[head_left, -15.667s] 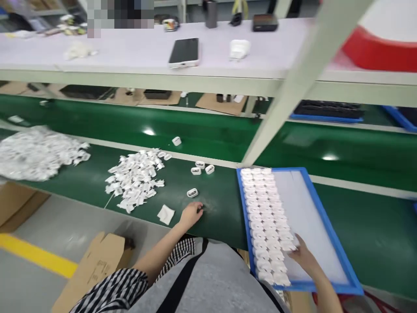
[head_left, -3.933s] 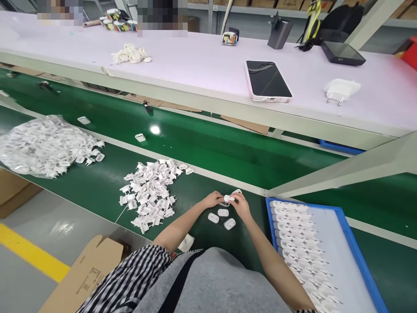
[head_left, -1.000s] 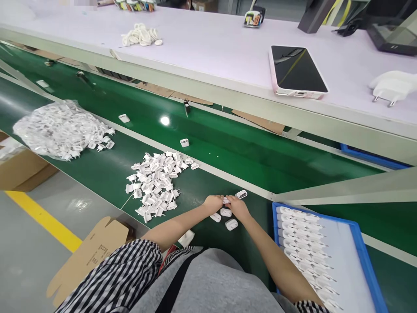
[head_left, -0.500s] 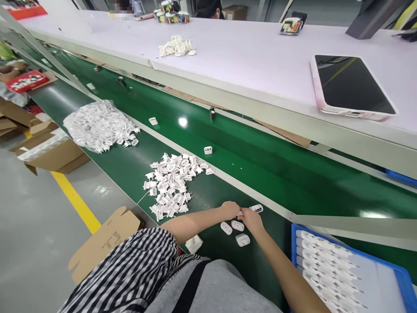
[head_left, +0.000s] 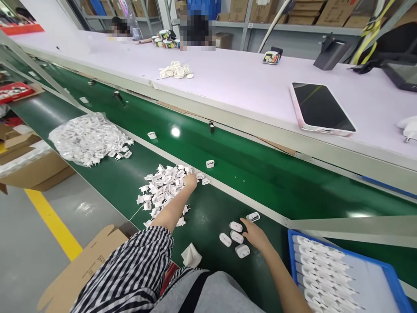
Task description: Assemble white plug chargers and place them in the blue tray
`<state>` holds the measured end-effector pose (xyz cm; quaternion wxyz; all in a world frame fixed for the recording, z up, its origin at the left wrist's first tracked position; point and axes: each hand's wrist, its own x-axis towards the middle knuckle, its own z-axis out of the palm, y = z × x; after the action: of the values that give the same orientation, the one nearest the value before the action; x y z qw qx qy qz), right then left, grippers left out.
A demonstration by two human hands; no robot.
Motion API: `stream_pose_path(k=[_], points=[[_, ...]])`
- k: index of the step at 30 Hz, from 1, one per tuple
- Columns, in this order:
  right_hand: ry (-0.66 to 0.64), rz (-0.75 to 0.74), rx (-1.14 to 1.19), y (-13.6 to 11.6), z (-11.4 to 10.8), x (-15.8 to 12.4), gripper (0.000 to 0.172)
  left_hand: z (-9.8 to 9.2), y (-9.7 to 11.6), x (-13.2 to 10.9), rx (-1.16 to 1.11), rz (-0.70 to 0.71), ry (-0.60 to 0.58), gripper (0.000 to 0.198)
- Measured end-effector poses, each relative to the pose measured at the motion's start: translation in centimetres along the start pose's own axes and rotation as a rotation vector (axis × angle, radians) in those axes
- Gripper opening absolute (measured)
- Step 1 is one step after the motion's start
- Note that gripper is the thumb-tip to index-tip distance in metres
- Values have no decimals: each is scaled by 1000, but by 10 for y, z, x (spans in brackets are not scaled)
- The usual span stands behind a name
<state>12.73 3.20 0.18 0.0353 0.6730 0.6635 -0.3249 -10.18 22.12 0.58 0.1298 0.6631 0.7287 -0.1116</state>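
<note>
My left hand reaches out to the far edge of a loose pile of white plug pieces on the green belt. Its fingers are curled down into the pile, and what they grip is hidden. My right hand lies low on the belt with fingers stretched out and holds nothing. It rests beside a small group of white charger housings, its fingertips close to one more housing. A blue tray at the right holds rows of finished white chargers.
A clear bag of white parts lies further left on the belt. Two loose housings sit on the inner belt. A phone lies on the pale shelf above. An open cardboard box and a folded white wipe are near my body.
Both hands were together over the small group of housings. My left hand has since moved away to the left and forward into the plug pile, and my right hand has stayed by the housings.
</note>
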Motion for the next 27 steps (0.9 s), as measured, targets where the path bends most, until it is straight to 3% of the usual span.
stream_pose_path(k=[4,8,10,12,15,19,22,27], points=[[104,72,119,9,-13,-4,44,7,-18,6,-116,-15,2,32],[248,38,282,-1,-20,-11,41,0,5,-20,-461,94,38,29],[339,-22,328,-10,-20,-14,44,-2,30,-45,-709,202,-129,27],[401,-74,305,-17,-18,-16,47,-1,58,-76,-903,288,-391,24],[463,-101,220,-17,-15,-21,42,3,96,-118,-1000,344,-704,17],[587,20,357,-2,-11,-31,34,8,128,-140,-1001,457,-864,22],[635,172,714,9,-7,-35,34,16,143,-135,-883,561,-798,25],[670,209,1320,24,-2,-36,44,38,157,-126,-509,706,-380,29]])
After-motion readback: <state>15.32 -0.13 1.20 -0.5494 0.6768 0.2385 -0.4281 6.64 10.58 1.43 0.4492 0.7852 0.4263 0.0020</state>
